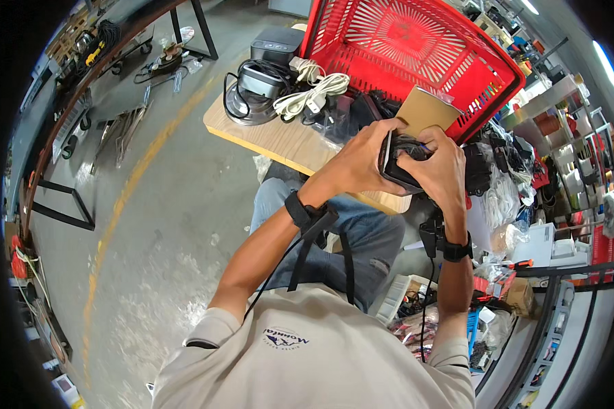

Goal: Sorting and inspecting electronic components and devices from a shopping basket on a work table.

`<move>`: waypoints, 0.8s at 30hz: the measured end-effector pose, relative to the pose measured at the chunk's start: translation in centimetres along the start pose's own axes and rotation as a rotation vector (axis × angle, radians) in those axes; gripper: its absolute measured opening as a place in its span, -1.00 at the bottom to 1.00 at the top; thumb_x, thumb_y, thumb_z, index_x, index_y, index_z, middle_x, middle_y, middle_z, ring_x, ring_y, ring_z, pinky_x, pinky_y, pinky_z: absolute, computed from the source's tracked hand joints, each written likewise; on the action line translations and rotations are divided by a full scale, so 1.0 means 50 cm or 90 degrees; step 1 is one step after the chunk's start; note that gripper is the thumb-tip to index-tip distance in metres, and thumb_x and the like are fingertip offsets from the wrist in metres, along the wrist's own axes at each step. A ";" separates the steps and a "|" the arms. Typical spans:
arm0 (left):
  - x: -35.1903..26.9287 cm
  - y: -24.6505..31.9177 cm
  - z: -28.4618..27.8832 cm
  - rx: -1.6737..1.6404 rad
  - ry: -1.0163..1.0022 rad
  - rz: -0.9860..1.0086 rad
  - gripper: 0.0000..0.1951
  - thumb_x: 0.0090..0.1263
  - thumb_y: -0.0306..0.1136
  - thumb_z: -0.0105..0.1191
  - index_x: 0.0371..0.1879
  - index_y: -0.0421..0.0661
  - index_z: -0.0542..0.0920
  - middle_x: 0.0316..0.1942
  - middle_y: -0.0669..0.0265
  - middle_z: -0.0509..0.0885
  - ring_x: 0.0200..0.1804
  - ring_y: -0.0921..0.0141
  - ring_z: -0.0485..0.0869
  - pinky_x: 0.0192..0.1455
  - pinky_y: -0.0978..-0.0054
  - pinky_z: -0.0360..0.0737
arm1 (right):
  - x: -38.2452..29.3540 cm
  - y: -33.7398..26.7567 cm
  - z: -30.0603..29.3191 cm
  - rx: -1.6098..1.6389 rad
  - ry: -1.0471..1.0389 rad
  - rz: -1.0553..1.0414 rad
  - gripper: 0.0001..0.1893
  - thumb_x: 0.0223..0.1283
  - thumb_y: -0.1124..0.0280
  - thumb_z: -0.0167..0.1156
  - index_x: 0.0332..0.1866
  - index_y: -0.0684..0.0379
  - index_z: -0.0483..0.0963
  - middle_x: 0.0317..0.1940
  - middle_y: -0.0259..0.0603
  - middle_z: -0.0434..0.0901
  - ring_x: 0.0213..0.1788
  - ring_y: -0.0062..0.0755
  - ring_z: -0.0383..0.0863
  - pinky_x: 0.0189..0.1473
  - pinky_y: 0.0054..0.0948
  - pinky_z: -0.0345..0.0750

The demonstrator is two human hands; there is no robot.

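Note:
My left hand grips the left side of a dark box-like item, its fingers around the outer edge. Bundled black cable shows at the top of this item. On the other side my right hand holds it too, thumb pressed against the cable. Just beyond my hands stands a tan cardboard piece, tilted; its lower edge is hidden. Whether it is joined to the dark item I cannot tell.
A red plastic basket lies tipped at the wooden tabletop's far side. White cables, a grey-black device and a silver device sit left of it. Bagged cables pile up at right. Below is a crate.

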State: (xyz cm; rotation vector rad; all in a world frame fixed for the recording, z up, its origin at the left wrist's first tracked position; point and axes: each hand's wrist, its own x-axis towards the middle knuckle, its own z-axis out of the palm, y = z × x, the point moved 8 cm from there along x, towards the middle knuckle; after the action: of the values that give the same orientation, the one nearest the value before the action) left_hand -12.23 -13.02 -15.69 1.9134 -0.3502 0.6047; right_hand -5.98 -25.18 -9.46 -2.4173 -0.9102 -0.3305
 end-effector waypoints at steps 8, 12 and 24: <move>0.000 -0.004 0.002 -0.014 0.047 0.033 0.06 -0.22 -0.19 0.65 0.36 -0.04 0.29 0.15 0.01 0.55 0.21 -0.07 0.51 0.28 0.10 0.45 | 0.020 0.003 0.010 -0.062 -0.128 0.034 -0.48 -0.13 0.04 0.44 -0.22 0.29 0.57 -0.28 0.13 0.69 -0.19 0.15 0.70 -0.08 -0.09 0.58; -0.003 -0.001 0.003 -0.005 0.046 0.034 0.06 -0.21 -0.21 0.65 0.36 -0.04 0.29 0.16 0.02 0.54 0.22 -0.06 0.50 0.28 0.09 0.46 | 0.043 0.010 0.018 -0.119 -0.188 0.039 -0.43 -0.16 -0.09 0.48 -0.30 0.29 0.58 -0.36 0.08 0.68 -0.23 0.06 0.73 -0.13 -0.12 0.59; 0.007 -0.002 0.002 -0.017 0.006 -0.059 0.12 -0.23 -0.17 0.68 0.38 -0.07 0.25 0.18 0.03 0.54 0.21 0.05 0.57 0.27 0.21 0.54 | 0.024 0.031 0.015 0.039 -0.096 0.037 -0.52 -0.16 0.12 0.52 -0.22 0.28 0.57 -0.35 0.03 0.72 -0.24 -0.04 0.75 -0.10 -0.20 0.58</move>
State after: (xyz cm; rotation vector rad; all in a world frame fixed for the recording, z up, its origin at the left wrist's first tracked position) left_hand -11.86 -13.05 -15.62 1.8897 -0.2597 0.5451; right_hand -4.02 -25.09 -10.21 -2.4322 -0.8982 -0.0973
